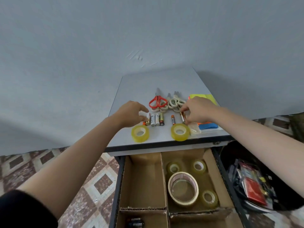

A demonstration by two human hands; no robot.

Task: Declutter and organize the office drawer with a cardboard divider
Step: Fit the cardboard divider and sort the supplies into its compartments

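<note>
The open drawer [220,170] holds a cardboard divider [164,178]. Its right compartment contains a wide tape roll [183,188] and three small clear rolls. Dark batteries [135,223] lie in the near left compartment. On the desk top [148,84] a row of batteries [156,120] lies between my hands. My left hand [131,112] pinches a white battery [148,115] at the row's left end. My right hand [195,112] pinches a copper battery [183,117] at the right end. An orange-tipped battery [173,120] lies alone between them.
Two yellow tape rolls [140,133] [180,132] sit at the desk's front edge. Red scissors [157,101] and cream scissors [176,102] lie behind the batteries. Sticky notes [204,97], a blue pad [208,126] and a clear case [195,128] are at right. A black bin [256,178] of clutter stands beside the drawer.
</note>
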